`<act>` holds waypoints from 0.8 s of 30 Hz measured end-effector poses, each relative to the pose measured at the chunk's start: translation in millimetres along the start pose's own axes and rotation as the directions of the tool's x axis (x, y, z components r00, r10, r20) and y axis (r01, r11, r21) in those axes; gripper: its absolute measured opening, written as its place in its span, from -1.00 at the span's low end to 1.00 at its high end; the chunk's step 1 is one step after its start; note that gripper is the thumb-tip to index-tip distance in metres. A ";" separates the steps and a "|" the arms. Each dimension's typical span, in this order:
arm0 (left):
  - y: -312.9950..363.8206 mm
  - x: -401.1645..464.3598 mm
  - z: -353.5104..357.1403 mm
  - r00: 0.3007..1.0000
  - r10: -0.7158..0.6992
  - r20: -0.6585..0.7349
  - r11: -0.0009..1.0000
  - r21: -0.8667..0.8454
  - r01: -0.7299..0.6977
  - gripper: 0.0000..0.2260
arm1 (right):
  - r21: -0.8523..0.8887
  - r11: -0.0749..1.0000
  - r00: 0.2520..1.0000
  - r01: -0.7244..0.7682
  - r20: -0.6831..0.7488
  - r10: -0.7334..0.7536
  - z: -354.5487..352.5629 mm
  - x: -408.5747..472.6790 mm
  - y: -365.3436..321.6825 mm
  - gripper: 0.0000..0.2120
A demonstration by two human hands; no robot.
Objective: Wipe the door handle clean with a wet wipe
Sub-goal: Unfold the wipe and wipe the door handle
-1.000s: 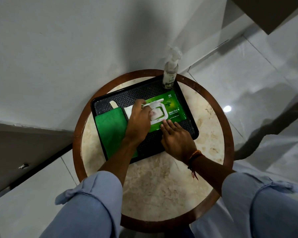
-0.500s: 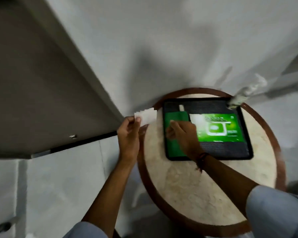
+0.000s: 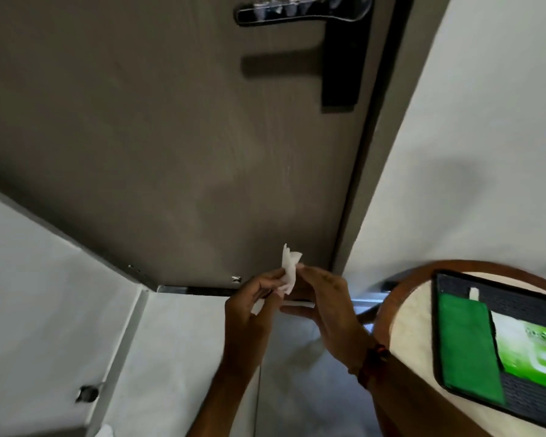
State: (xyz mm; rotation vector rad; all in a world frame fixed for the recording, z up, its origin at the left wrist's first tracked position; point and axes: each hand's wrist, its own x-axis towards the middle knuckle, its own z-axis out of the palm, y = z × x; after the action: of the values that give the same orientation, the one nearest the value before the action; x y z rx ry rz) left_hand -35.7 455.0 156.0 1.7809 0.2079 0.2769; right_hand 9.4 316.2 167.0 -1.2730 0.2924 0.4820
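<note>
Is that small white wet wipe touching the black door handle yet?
Apart. The head view shows the white wet wipe pinched between the left hand and right hand, low in the frame, with bare door between it and the black lever door handle above.

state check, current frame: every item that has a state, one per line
wet wipe: out of the pack, crumpled, pinched between both hands
left hand: gripping the wipe
right hand: gripping the wipe
door handle: level, untouched, not yet wiped
door: appears shut against its frame
wipes pack: lying flat in the tray, lid blurred
green cloth: folded flat in the tray
tray: resting on the round table
</note>
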 end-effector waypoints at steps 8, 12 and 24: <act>15.9 16.2 -16.2 0.991 0.091 -0.096 0.995 0.051 -0.086 -0.99 | -0.127 0.986 0.994 0.107 0.046 -0.101 32.4 8.3 -13.5 -0.69; 18.8 26.2 -12.8 0.996 0.041 -0.083 0.997 0.063 -0.036 -0.82 | -0.191 0.963 0.982 0.191 0.025 -0.189 29.6 12.8 -19.4 -0.83; 78.3 88.2 11.2 0.909 -0.412 0.070 0.741 -0.554 0.379 -0.76 | -0.077 0.947 0.950 0.311 0.066 -0.307 -12.3 26.5 -96.5 -0.92</act>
State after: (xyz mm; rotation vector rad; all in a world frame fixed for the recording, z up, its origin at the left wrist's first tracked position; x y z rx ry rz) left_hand 51.2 452.4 236.5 1.1052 0.4907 0.0635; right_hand 81.1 288.6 232.3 -1.3591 0.0242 0.2603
